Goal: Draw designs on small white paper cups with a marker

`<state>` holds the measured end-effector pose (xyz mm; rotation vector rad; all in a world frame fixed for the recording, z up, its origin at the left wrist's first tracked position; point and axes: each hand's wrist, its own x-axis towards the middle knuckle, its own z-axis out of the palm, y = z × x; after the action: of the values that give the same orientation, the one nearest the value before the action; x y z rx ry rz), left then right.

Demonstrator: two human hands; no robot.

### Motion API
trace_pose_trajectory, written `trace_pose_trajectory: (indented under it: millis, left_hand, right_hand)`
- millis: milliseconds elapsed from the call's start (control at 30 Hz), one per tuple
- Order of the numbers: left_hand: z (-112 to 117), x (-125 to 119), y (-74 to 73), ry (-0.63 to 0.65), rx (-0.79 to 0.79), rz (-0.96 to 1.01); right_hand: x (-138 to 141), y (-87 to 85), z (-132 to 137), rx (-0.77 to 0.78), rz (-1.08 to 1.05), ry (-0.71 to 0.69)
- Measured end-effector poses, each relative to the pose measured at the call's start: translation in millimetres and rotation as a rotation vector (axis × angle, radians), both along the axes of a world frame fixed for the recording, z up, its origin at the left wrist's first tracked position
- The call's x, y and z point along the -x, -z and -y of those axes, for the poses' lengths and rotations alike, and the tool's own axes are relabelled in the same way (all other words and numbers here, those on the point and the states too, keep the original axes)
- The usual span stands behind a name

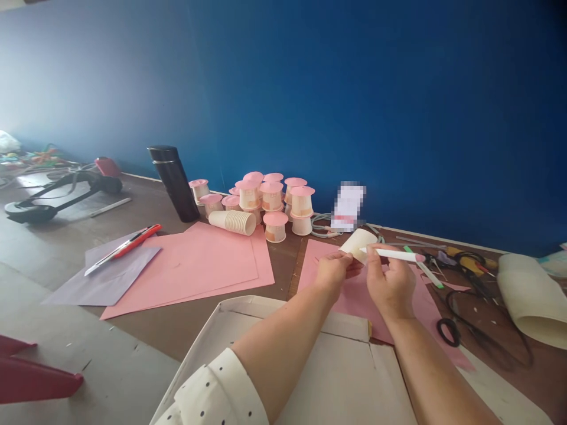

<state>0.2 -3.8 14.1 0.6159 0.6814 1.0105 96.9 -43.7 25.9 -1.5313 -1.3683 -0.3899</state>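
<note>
A white paper cup (359, 241) lies tilted in my left hand (335, 271), whose fingers are closed around its lower side. My right hand (391, 285) grips a white marker with a pink end (401, 255). The marker's tip is at the cup's side; whether it touches I cannot tell. Beneath both hands lies a pink paper sheet (354, 298). Left of them, several paper cups with pink discs on top (271, 196) stand grouped and partly stacked by the wall. A nested stack of plain paper cups (233, 222) rests on its side in front of that group.
A black flask (174, 186) stands left of the cups. A red utility knife (128, 247) lies on lilac paper (119, 274) beside more pink paper (190, 260). At right are cables (478, 319), a black ring (447, 332) and a large cream cylinder (529, 298). A pale board (310, 378) fills the front.
</note>
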Motion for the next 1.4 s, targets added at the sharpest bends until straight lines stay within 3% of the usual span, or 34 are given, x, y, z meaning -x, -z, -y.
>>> trace_pose_trajectory:
  millis: [200,500,833,1400]
  left_hand:
    - [-1.6,0.5,0.0,-0.012,0.105,0.076]
    - [1.4,2.7,-4.7,0.004,0.05,0.053]
    - [3.2,-0.3,-1.3,0.019,-0.032,-0.023]
    - [0.6,2.2,-4.3,0.019,0.103,0.091]
  right_hand:
    - [-3.1,-2.4,0.6,-0.062,-0.148,0.059]
    - [2.7,-2.0,2.2,-0.016,0.003,0.025]
    - [-3.7,0.4,-0.8,0.012,0.027,0.013]
    - [-3.8,2.8,-1.9,0.042,0.026,0.019]
